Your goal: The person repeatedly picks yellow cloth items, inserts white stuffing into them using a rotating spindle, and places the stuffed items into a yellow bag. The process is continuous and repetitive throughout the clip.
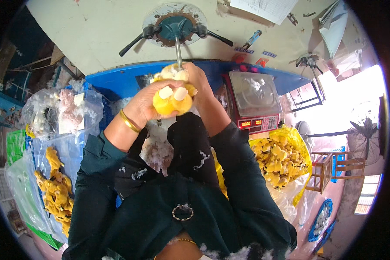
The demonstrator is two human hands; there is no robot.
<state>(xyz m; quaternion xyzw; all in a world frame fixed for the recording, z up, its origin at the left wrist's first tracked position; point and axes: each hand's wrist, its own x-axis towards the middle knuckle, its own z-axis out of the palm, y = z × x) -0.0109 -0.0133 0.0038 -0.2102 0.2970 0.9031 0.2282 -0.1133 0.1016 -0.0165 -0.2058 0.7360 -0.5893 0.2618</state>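
A yellow plush toy (173,105) with pale feet is gripped between my two hands at the end of a metal tube (178,51). My left hand (144,103) wraps the toy's body from the left, thumb across its top. Closed around the toy's far right side, my right hand (197,79) sits by the tube's tip, its fingers partly hidden. The tube juts toward me from a dark green fitting (176,27) with black lever handles on the machine panel. White fluff shows at the toy's far end; the tube's tip is hidden there.
A red digital scale (252,94) stands right of my hands. Lower right, a yellow bag (302,148) holds many yellow plush pieces. More plush pieces (56,195) lie at left on blue plastic. Pliers (251,40) rest on the panel; a fan (366,134) stands far right.
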